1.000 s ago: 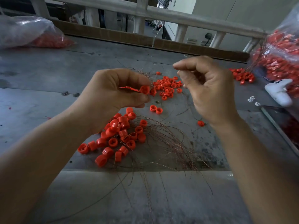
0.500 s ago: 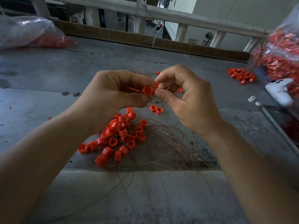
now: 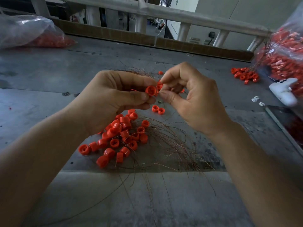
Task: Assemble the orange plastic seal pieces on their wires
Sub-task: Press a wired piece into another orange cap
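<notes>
Closed in from the right since a second ago: right hand (image 3: 193,99), now fingertip to fingertip with left hand (image 3: 113,102) above scuffed grey metal table (image 3: 49,71). Pinched between left thumb and forefinger: round orange plastic seal cap (image 3: 150,90), hollow face turned toward the camera, thin orange tail poking out to its left. Right thumb and forefinger drawn together, tips touching that cap, remaining fingers curled; contents of the pinch too fine to make out.

Beneath the left wrist, on the table: heap of orange seal caps (image 3: 121,136), tangled with loose bundle of thin copper-coloured wires (image 3: 172,145) fanning toward the near edge. Just below the fingertips, two stray orange caps (image 3: 158,109) side by side.

Far right: smaller cluster of orange caps (image 3: 245,76), clear plastic bag stuffed with wired orange seals (image 3: 287,59), white handheld controller (image 3: 285,92) beside it. Far left: second clear bag of orange pieces (image 3: 27,31). Along the back: pale painted railing (image 3: 180,15).
</notes>
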The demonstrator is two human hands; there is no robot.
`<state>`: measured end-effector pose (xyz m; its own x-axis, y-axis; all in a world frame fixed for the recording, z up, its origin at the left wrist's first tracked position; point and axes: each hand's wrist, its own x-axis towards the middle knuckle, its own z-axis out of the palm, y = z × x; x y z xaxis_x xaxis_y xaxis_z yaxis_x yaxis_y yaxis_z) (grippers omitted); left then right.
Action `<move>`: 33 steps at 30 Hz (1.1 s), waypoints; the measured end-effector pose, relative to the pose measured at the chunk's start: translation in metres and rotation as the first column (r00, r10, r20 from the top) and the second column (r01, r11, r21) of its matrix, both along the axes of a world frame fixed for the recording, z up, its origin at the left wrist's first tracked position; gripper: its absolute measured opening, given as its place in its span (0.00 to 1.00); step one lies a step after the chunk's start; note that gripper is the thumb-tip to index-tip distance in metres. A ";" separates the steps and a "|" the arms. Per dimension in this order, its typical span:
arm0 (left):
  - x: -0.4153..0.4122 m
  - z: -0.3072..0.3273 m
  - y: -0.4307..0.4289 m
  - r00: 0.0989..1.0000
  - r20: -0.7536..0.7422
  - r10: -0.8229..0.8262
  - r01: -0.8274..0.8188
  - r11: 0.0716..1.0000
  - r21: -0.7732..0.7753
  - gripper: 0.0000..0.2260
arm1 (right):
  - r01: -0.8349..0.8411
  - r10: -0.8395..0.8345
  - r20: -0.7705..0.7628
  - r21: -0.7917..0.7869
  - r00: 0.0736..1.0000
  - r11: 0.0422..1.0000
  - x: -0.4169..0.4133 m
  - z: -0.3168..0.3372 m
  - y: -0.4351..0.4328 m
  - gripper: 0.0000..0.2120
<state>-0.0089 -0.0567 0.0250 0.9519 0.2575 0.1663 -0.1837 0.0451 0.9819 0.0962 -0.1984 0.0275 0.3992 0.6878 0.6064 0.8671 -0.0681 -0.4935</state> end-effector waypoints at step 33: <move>0.002 -0.009 0.006 0.992 0.093 -0.085 0.075 0.991 0.111 0.10 | -0.196 0.213 -0.585 0.093 0.782 0.976 0.001 0.007 0.000 0.14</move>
